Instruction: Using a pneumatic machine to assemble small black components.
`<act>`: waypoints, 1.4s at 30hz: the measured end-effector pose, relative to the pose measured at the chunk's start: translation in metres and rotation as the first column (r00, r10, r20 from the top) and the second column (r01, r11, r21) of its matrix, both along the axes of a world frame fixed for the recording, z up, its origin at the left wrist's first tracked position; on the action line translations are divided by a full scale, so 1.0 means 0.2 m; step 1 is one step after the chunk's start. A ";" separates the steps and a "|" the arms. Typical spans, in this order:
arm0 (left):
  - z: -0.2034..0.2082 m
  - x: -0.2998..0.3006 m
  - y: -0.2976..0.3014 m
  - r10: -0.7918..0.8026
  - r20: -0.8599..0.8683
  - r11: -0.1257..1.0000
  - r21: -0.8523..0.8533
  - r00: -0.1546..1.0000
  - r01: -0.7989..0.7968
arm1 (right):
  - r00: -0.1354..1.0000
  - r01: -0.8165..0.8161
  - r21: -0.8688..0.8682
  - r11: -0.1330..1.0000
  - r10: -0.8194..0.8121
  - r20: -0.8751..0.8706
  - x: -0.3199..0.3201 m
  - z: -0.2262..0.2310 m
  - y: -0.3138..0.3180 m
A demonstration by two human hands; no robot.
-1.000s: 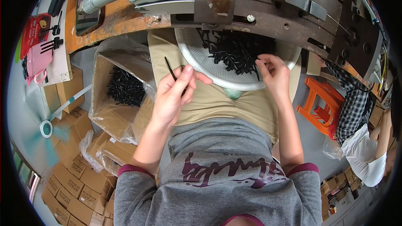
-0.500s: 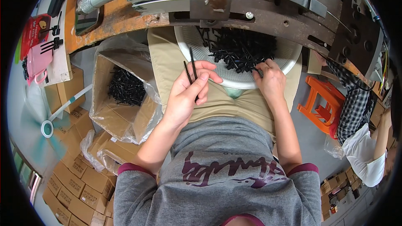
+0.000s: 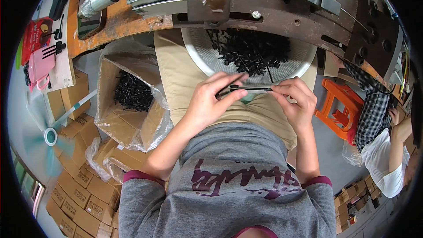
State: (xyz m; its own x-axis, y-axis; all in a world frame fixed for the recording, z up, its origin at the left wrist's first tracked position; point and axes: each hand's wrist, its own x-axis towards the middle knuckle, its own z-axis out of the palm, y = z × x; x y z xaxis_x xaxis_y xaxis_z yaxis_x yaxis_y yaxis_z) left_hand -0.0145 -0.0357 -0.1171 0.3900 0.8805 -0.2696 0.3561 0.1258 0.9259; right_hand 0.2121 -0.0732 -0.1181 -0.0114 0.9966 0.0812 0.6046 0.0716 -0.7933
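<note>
My left hand [image 3: 208, 100] is closed on thin black rods. A black rod with a thicker end [image 3: 253, 88] lies level between my hands, its thick end at the left fingers. My right hand [image 3: 298, 100] pinches its thin end between thumb and fingertips. Another dark piece slants through my left fingers, partly hidden by them. Just beyond my hands, a white perforated basket [image 3: 197, 61] rests on my lap. It holds a heap of similar black pieces [image 3: 255, 55], and one long rod sticks out toward me.
A metal machine bed [image 3: 282, 15] spans the bench edge above the basket. To the left, a plastic-lined carton [image 3: 108, 101] contains more black pieces. A fan [image 3: 50, 136] and stacked cartons [image 3: 90, 185] are farther left. At the right are an orange stool [image 3: 335, 105] and another person [image 3: 383, 163].
My right hand has left the heap, drawing back toward me with a black rod. Both hands have come together in front of the basket. The left hand's rods have tilted from upright toward level.
</note>
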 end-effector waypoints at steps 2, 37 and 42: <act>0.01 0.00 -0.01 -0.059 0.014 0.995 -0.074 0.998 0.060 | 1.000 -0.006 0.041 0.999 0.006 -0.009 0.00 0.02 0.00; 0.07 -0.18 0.01 0.678 0.386 0.623 -0.753 0.626 -0.211 | 0.860 -0.250 0.014 0.968 0.215 0.463 -0.30 -0.56 0.28; 0.08 -0.20 0.00 0.527 0.317 0.737 -0.632 0.789 -0.238 | 0.677 -0.409 -0.031 0.912 0.326 0.660 -0.38 -0.67 0.30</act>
